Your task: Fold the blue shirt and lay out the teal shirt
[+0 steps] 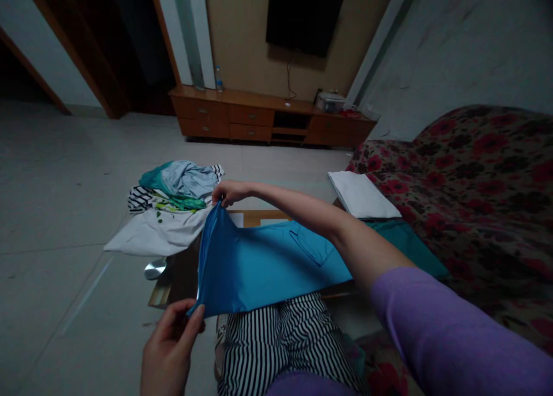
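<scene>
A blue shirt (268, 269) with a patch pocket lies stretched across the low table in front of me, folded into a long strip. Its left end is lifted off the surface. My right hand (231, 193) reaches across and pinches the far corner of that end. At the near corner, my left hand (175, 338) grips the edge between thumb and fingers. Several layers of cloth show along the raised end between the two hands. My right forearm passes above the shirt and covers part of its right side.
A heap of loose clothes (177, 197) spreads at the table's left end, beside a shiny round metal object (155, 268). On the right, a folded white cloth (365, 194) lies by a dark green cloth (410, 246). A flowered sofa (484, 171) stands close on the right.
</scene>
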Motion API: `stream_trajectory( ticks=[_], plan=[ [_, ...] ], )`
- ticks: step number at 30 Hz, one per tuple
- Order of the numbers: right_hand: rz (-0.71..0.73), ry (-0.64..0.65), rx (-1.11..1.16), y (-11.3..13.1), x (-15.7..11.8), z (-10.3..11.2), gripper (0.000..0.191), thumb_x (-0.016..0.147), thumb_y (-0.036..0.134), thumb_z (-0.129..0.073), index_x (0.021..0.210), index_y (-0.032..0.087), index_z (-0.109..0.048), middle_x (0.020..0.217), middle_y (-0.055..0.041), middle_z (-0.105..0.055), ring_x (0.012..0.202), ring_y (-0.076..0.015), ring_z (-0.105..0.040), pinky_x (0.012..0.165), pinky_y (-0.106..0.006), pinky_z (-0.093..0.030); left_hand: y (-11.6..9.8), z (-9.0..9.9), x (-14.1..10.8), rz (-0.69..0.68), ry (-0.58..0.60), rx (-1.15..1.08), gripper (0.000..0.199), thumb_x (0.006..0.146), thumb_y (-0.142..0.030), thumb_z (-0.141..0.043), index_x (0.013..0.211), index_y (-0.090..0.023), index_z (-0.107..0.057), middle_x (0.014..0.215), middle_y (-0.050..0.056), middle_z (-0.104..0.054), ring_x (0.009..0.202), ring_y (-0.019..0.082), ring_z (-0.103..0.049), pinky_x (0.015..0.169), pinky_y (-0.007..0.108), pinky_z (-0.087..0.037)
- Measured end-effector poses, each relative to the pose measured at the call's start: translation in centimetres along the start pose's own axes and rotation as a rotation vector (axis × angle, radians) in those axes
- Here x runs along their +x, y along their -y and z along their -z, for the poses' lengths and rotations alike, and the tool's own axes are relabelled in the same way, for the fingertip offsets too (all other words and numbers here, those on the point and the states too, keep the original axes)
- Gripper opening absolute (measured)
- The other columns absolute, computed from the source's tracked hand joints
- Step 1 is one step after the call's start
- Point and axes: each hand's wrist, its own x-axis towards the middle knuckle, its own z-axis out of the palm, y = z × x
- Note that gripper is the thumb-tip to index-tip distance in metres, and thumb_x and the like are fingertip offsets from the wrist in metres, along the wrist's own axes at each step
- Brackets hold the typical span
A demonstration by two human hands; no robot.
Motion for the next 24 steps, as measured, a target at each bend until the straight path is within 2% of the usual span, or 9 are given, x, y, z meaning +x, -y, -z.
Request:
stream_trajectory(
  ticks=[3,7,12,16,19,21,24],
  plan=[
    [-0.097,-0.002,0.020,-0.4,-4.5,3.4,0.026,0.066,-0.008,-0.056,0.081,0.011,-0.064,0.069,0.0028,-0.061,0.061,-0.0086,-0.052,0.056,-0.017,-0.041,-3.0,-3.9,-1.1,-0.075,0.146,-0.026,0.039,0.072,-0.053,-0.070,0.089,-0.019,-0.060,0.071,0.000,-0.061,0.065,0.016,-0.056,0.060,0.024,-0.047],
    [-0.157,-0.024,-0.033,-2.1,-11.0,7.4,0.023,0.067,-0.007,-0.055,0.080,0.008,-0.066,0.059,0.0042,-0.058,0.056,-0.0072,-0.048,0.055,-0.018,-0.039,-6.3,-10.2,-2.1,-0.184,0.352,-0.017,0.033,0.077,-0.048,-0.066,0.088,-0.018,-0.060,0.072,0.001,-0.059,0.064,0.015,-0.055,0.061,0.025,-0.045],
    [-0.204,-0.117,-0.151,-5.8,-20.6,10.2,0.023,0.067,-0.003,-0.059,0.083,0.008,-0.070,0.068,0.0015,-0.066,0.064,-0.0086,-0.053,0.063,-0.018,-0.039,-8.5,-19.5,-3.3,-0.275,0.585,0.007,0.029,0.080,-0.046,-0.061,0.087,-0.018,-0.059,0.068,0.000,-0.054,0.066,0.015,-0.052,0.061,0.025,-0.041],
    [-0.355,-0.184,-0.201,-9.4,-28.4,10.0,0.027,0.067,-0.002,-0.060,0.088,0.008,-0.073,0.076,-0.0018,-0.070,0.067,-0.0097,-0.056,0.064,-0.019,-0.039,-8.2,-27.1,-4.6,-0.343,0.772,0.040,0.024,0.081,-0.042,-0.056,0.082,-0.018,-0.057,0.066,-0.001,-0.049,0.064,0.014,-0.047,0.060,0.025,-0.036],
    [-0.452,-0.263,-0.225,-12.2,-33.5,8.7,0.027,0.067,-0.002,-0.060,0.088,0.008,-0.074,0.078,-0.0039,-0.072,0.069,-0.0110,-0.058,0.065,-0.019,-0.040,-6.9,-32.2,-5.6,-0.360,0.842,0.066,0.020,0.081,-0.038,-0.054,0.082,-0.018,-0.056,0.064,-0.003,-0.046,0.063,0.014,-0.044,0.060,0.025,-0.032],
    [-0.482,-0.315,-0.237,-13.9,-36.4,7.5,0.027,0.068,-0.002,-0.058,0.086,0.008,-0.075,0.080,-0.0050,-0.073,0.071,-0.0119,-0.060,0.068,-0.019,-0.042,-5.9,-35.0,-6.3,-0.365,0.856,0.094,0.016,0.081,-0.034,-0.053,0.082,-0.018,-0.055,0.064,-0.003,-0.046,0.063,0.013,-0.044,0.061,0.025,-0.031],
    [-0.499,-0.372,-0.234,-16.0,-39.8,5.9,0.031,0.066,-0.004,-0.054,0.084,0.009,-0.075,0.083,-0.0054,-0.073,0.075,-0.0123,-0.062,0.072,-0.019,-0.043,-4.6,-38.2,-7.4,-0.376,0.880,0.156,0.010,0.082,-0.028,-0.052,0.082,-0.018,-0.055,0.066,-0.003,-0.048,0.065,0.013,-0.045,0.063,0.025,-0.032]
  ],
)
